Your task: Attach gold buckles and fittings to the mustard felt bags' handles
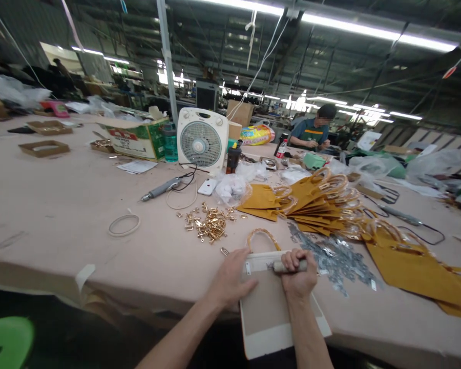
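A bag panel (269,302), pale on the side facing me, lies at the table's front edge and partly overhangs it. A braided yellow handle loop (262,233) sticks out beyond its far edge. My left hand (232,277) rests on the panel's upper left, thumb stretched out, beside a small metal plate (248,267). My right hand (298,271) is wrapped round a short hand tool with a thick pale handle (279,266). Its metal tip points left, near the panel's far edge. A small metal clasp (225,251) lies just beyond my left hand.
Gold-coloured fittings (212,224) lie heaped beyond the panel. Flat metal plates (340,259) spread to the right, near stacked yellow bag pieces (318,202). An electric screwdriver (161,188), a phone (207,187) and a fan (203,138) stand or lie farther back. A person (313,130) sits across the table.
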`<state>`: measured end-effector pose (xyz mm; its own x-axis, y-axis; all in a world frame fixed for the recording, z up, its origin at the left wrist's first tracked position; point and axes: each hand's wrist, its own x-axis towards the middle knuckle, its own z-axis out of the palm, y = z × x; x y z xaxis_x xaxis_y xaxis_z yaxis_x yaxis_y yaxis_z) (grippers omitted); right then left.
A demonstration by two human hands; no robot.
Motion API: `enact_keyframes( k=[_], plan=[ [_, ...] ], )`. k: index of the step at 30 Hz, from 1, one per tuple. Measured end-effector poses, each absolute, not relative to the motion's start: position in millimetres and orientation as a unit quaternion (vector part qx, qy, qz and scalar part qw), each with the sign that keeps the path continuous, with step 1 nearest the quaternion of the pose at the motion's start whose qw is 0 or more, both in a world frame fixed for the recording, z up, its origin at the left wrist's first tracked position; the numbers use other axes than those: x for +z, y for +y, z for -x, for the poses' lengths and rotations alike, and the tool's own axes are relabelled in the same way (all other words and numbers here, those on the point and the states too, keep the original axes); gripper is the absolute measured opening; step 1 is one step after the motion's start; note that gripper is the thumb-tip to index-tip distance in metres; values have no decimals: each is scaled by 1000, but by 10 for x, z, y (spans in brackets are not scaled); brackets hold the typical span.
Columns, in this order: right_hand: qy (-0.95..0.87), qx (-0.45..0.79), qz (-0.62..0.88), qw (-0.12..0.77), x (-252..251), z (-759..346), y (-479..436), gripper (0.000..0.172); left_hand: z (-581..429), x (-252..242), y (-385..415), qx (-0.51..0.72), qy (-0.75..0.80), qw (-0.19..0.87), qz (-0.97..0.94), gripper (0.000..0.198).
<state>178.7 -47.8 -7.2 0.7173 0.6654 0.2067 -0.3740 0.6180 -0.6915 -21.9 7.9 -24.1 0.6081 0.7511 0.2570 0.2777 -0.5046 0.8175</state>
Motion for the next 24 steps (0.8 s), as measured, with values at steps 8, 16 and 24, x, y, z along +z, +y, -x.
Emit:
enact_keyframes(
  k=[8,16,24],
  plan=[
    [-273,272,337,859,-51,-1718,-555,36,297,-311,206,310,339,493,-739,48],
    [-274,275,342,856,137,-1411,-627,34,186,-226,209,301,395,456,-738,48],
    [-325,298,324,837,45,-933,-514,40,163,-206,225,301,416,457,-726,48]
  ],
)
